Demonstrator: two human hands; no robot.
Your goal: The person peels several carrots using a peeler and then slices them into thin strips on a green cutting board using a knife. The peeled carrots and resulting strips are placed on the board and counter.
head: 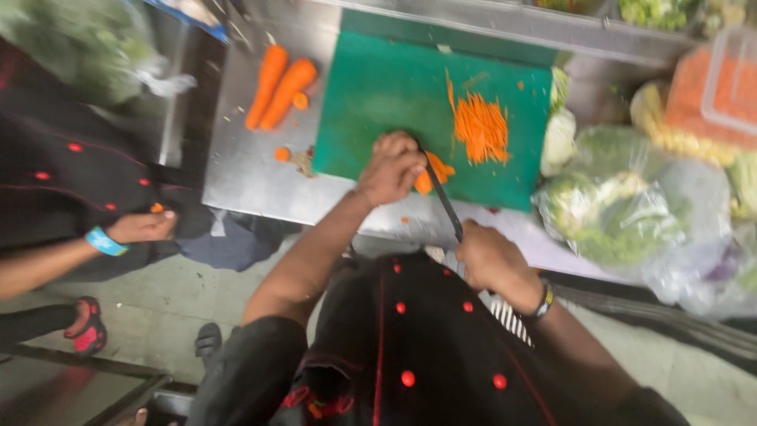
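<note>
My left hand presses down on a carrot piece at the near edge of the green cutting board, fingers curled over it in a closed grip. My right hand is wrapped tight around the handle of a knife, whose blade runs up to the carrot just right of my left fingers. A heap of fine carrot shreds already lies on the board, farther and to the right, so part of the cutting looks done. Two whole carrots wait uncut on the steel worktop to the left, with small cut ends near them. Bagged vegetables crowd the right side. Another person's hand shows at the far left.
</note>
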